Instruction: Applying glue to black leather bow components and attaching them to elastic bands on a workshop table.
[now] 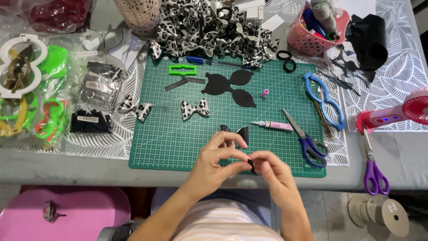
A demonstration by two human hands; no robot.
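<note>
— What are the hands gripping?
— Left hand and right hand both pinch a small black strip, fingertips closed on it, above the green cutting mat's near edge.
— Nearby?
— A black bow just behind; glue tube and blue scissors to the right.
</note>
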